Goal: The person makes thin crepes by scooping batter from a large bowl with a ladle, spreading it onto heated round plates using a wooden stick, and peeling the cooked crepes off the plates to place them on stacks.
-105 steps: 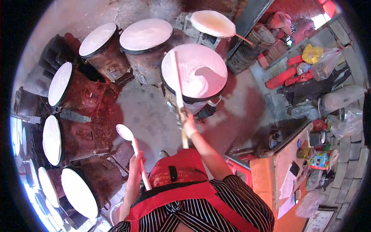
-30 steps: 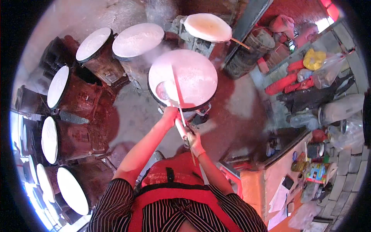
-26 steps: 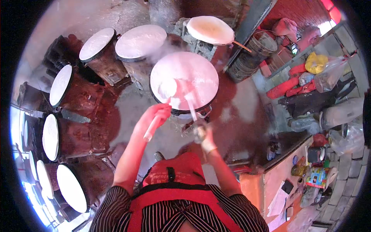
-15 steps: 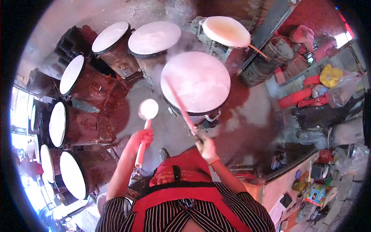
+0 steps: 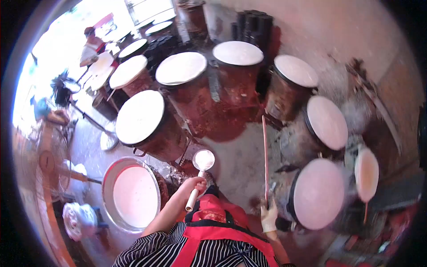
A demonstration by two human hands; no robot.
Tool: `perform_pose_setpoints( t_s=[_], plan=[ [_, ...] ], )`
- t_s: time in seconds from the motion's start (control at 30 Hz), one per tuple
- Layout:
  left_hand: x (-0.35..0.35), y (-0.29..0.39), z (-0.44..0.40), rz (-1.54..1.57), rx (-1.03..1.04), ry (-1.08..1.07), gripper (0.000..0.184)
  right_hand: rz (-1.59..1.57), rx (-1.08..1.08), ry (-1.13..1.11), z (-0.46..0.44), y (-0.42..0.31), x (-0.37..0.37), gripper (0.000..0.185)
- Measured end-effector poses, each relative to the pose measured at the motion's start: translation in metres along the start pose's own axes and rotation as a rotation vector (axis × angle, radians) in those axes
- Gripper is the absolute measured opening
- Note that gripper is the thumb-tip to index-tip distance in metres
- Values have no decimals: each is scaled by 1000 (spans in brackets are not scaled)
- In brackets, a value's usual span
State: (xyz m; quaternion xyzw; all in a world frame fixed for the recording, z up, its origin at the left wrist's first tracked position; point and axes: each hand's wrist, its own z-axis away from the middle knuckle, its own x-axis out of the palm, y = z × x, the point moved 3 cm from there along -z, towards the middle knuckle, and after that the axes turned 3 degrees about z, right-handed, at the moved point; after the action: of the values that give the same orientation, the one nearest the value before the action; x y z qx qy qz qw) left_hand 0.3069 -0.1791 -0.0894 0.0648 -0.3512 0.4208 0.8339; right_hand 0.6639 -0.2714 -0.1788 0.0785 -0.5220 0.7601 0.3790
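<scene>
My left hand [image 5: 197,183] is wrapped round the pale handle of a ladle [image 5: 204,159], its bowl full of something white. In my right hand [image 5: 269,219], which wears a light glove, is a long wooden stick [image 5: 266,160] pointing away from me over the floor. Just right of that hand stands a drum with a round white top [image 5: 319,193]. Left of the ladle is a large metal basin [image 5: 106,196] holding white liquid. Beyond the ladle, a rust-brown drum [image 5: 171,144] carries another white round top [image 5: 140,116].
Several more drums with white tops [image 5: 238,53] curve round in front. A tan-coated disc on a stick [image 5: 367,174] is at the right. Black cylinders [image 5: 253,26] are stacked by the wall. Another person [image 5: 89,49] is at the far left, near a pole-mounted device [image 5: 62,91].
My view has turned left, bringing the basin and the other person into sight. The nearest steaming drum now lies to my right, and the stick is no longer over its top.
</scene>
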Motion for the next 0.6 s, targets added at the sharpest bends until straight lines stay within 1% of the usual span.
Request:
perform_pose_setpoints(
  t_s=[0.03, 0.07, 0.1, 0.13, 0.2, 0.23, 0.27, 0.33, 0.37, 0.4, 0.47, 0.53, 0.6],
  plan=[
    [-5, 39, 7, -8, 66, -69, 11, 408, -127, -105, -33, 14, 36, 42],
    [-5, 64, 11, -9, 132, -122, 10, 811, -251, -207, -49, 6, 84, 39],
    [-4, 86, 14, 0, 200, -90, 9, 1117, -273, -274, -69, -7, 128, 33],
    [3, 107, 22, 26, 215, -111, 9, 1139, -285, -303, -91, -8, 176, 33],
    [14, 150, 46, -64, 449, -78, 10, 1581, -336, -424, -121, 2, 258, 33],
    [8, 172, 49, -36, 466, -141, 12, 1658, -457, -513, -136, 13, 296, 35],
    [5, 204, 62, -50, 515, -144, 13, 1729, -587, -608, -158, 35, 342, 36],
    [19, 223, 94, -83, 723, -120, 14, 1715, -994, -662, -201, 67, 396, 38],
    [14, 239, 103, -102, 779, -100, 14, 1758, -1054, -699, -222, 83, 433, 41],
    [24, 249, 122, -92, 867, -21, 12, 1800, -1109, -734, -240, 97, 474, 43],
    [17, 271, 137, -15, 937, -50, 11, 1879, -1087, -796, -277, 124, 545, 41],
    [10, 288, 145, 68, 970, -73, 11, 1800, -1249, -797, -307, 145, 609, 33],
    [-7, 306, 144, 182, 1015, -98, 8, 1757, -1368, -821, -338, 166, 667, 34]
  ],
)
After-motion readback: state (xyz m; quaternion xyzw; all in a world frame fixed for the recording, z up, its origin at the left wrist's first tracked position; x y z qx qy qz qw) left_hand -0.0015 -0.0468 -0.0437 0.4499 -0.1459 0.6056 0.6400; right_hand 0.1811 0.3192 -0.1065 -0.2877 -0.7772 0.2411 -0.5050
